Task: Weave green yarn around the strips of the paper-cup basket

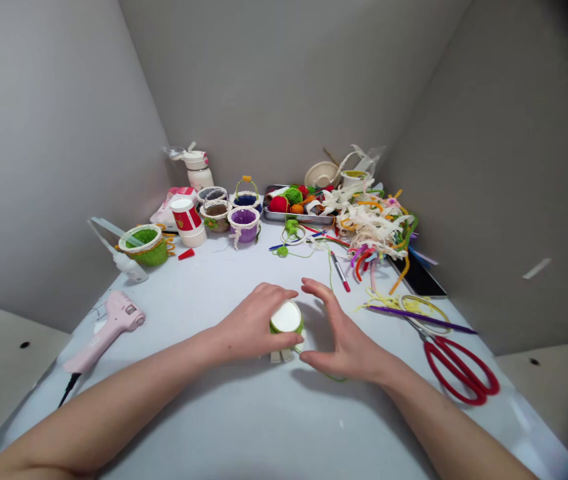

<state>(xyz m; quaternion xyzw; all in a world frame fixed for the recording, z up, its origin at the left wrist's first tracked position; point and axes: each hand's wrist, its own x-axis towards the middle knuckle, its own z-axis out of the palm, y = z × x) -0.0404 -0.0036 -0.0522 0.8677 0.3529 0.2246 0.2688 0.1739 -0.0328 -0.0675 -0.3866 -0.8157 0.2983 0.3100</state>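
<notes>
A small cup-like piece with a white round top [287, 315] and green yarn around its side stands at the middle of the table, with pale flaps spread below it. My left hand [254, 319] is closed around its left side, thumb in front and fingers behind. Just to the right, my right hand [347, 340] is curved with thumb and fingers apart; its thumb tip is close to the flaps, and whether it touches the yarn strand I cannot tell. A green yarn strand runs behind my right hand toward a small green yarn ball [283, 251].
Left lie a pink glue gun [114, 327], a glue bottle [130, 267] and a green basket [151, 250]. Behind stand small woven pots, including a purple one [244, 227], and a tray [304, 217] of yarn balls. Right are tangled scraps [374, 220], a phone [421, 279] and red-handled scissors [459, 373].
</notes>
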